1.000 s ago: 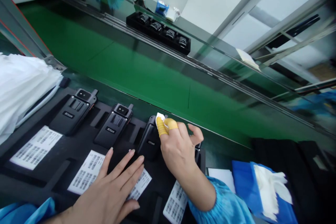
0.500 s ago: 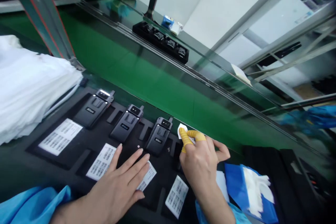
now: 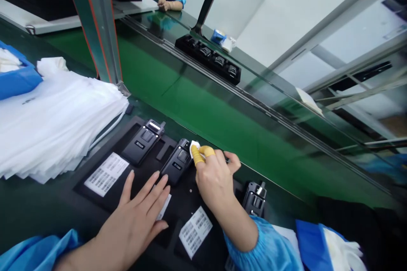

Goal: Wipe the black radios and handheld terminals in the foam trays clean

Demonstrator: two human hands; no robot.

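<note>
A black tray [image 3: 95, 165] in front of me holds several black handheld radios and white barcode labels [image 3: 106, 173]. My left hand [image 3: 133, 220] lies flat on the tray, fingers spread, covering one label. My right hand [image 3: 213, 173] wears yellow finger cots and pinches a small white wipe [image 3: 193, 147] against the top of the second radio [image 3: 177, 165]. The first radio [image 3: 143, 140] lies to its left. A further radio [image 3: 254, 199] shows to the right of my wrist; my right hand hides the one between.
A stack of white bags [image 3: 54, 123] lies at the left, beside a metal post [image 3: 101, 29]. The green conveyor belt [image 3: 190, 101] runs beyond the tray, with another tray of radios [image 3: 210, 57] on its far side. Another person's hands [image 3: 165, 5] rest farther back. A blue pack of wipes [image 3: 327, 245] sits at the right.
My right hand moved left with the wipe from beside the third radio to the top of the second one. The view shifted right and up. My left hand stayed flat.
</note>
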